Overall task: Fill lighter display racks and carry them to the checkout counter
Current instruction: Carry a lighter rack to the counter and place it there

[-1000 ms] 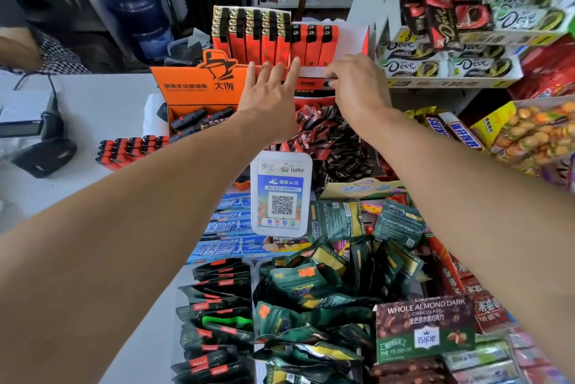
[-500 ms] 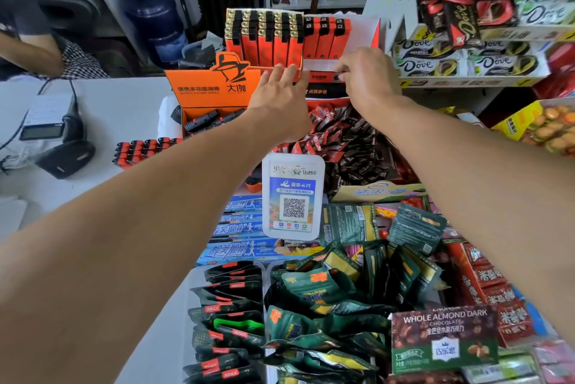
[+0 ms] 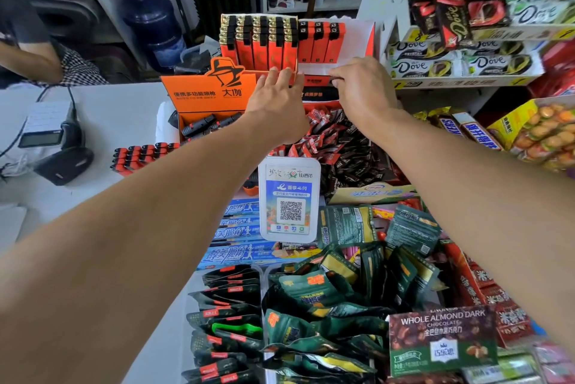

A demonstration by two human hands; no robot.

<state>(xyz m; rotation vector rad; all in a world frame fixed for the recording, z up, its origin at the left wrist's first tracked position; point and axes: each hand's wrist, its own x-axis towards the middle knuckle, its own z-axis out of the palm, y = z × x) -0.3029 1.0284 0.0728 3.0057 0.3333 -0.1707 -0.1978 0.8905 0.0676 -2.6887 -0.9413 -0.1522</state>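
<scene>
Standing at the white checkout counter [image 3: 130,116], I steady the orange cardboard lighter rack [image 3: 336,80] at its far edge: left hand [image 3: 275,103] flat against it, right hand [image 3: 364,94] gripping its front. Rack's right side remains unfilled; loose red lighters [image 3: 143,156] wait nearby.

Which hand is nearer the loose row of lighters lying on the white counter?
Left. The left hand is up at the display rack, right of and beyond the loose lighters; the right hand is further right still.
</scene>
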